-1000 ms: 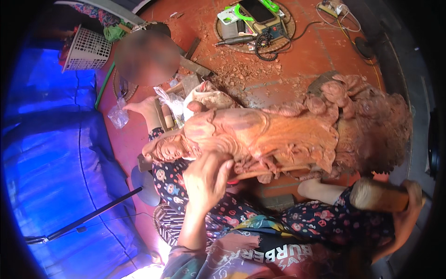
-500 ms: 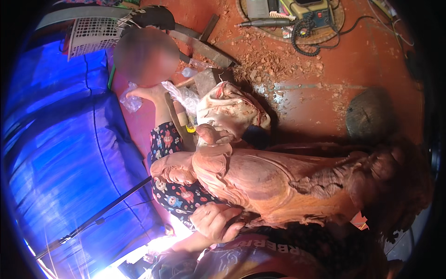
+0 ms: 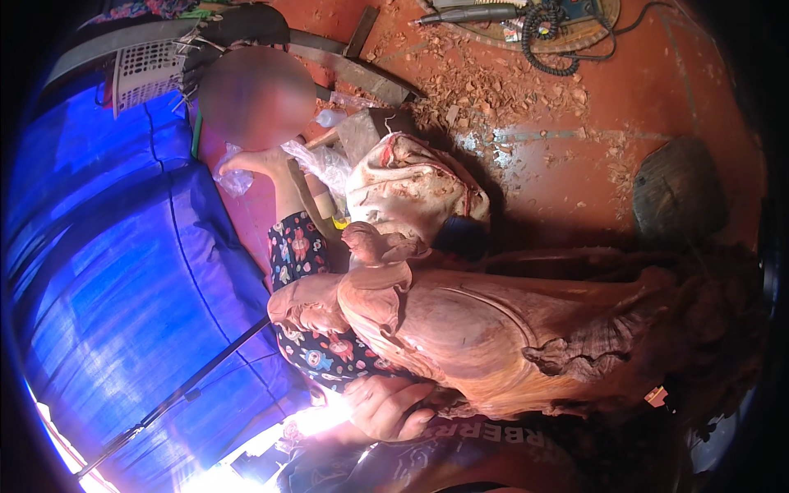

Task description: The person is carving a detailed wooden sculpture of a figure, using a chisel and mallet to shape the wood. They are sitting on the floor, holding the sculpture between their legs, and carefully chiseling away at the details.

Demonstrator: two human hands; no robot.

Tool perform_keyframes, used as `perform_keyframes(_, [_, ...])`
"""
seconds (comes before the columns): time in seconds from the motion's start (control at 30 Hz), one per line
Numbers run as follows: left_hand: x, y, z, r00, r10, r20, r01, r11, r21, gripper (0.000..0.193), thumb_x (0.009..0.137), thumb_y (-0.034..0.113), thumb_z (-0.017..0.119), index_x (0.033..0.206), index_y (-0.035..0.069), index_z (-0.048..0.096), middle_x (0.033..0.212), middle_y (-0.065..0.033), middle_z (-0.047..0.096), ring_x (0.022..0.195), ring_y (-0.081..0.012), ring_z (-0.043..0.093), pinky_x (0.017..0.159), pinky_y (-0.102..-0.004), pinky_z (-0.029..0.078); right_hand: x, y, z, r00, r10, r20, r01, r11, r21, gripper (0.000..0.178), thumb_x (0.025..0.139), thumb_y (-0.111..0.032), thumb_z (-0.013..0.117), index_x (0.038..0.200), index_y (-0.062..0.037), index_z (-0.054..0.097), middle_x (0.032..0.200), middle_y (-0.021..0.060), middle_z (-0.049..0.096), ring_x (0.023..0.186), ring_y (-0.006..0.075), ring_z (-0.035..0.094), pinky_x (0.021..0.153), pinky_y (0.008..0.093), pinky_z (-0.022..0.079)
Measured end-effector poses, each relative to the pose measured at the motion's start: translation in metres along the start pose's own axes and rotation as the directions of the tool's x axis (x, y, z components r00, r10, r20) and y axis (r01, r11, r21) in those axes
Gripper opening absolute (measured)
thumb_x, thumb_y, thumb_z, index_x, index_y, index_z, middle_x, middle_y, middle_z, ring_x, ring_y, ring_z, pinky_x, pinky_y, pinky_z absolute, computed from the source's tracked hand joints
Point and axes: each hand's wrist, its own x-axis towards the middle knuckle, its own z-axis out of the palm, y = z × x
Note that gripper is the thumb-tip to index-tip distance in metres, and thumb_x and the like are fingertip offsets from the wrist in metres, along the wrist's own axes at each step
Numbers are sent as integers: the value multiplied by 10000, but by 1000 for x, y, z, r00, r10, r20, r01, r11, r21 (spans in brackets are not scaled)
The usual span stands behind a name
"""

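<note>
Carved wooden statue is lying lengthwise before you, head over your patterned trouser leg. Your left hand is curling its fingers at the near edge, grip unclear; right fingers, can't tell. Stained cloth is sitting beyond.

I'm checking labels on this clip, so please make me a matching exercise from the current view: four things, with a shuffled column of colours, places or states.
Things:
1. Statue
2. Left hand
3. Tarp
4. Cloth

Descriptions:
A. Blue, spread along the left of the picture
B. Fingers curled, at the near edge of the carved wood
C. Off-white and crumpled, on the far side of the carved wood
D. Reddish-brown and carved, lying lengthwise across the picture

Pairs: 1-D, 2-B, 3-A, 4-C
</note>
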Motion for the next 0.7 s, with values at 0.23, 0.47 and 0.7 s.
perform_keyframes(0.23, [-2,1,0,1000,5,-1,-5,1000,25,291,885,317,592,874,42,687,694,-55,609,570,-182,552,516,-307,396,-4,-3,-7,1000,-10,-6,10,1000,-9,329,606,-117,666,893,-9,547,836,153,495,841,350,503,809,377,366])
perform_keyframes(0.47, [-1,-4,4,993,61,-98,-54,996,76,261,845,324,656,913,76,698,718,-7,619,549,-133,548,495,-251,386,-23,-5,-21,999,-42,-22,41,999,-35,326,602,-115,666,886,-10,546,833,152,494,839,350,500,812,377,364])
perform_keyframes(0.7, [-1,-4,7,991,67,-119,-59,995,75,272,848,335,651,916,75,696,724,-14,615,568,-144,566,506,-260,395,-36,-8,-32,999,-29,-31,26,997,-68,322,599,-113,666,879,-12,545,830,152,493,838,351,498,815,377,362])
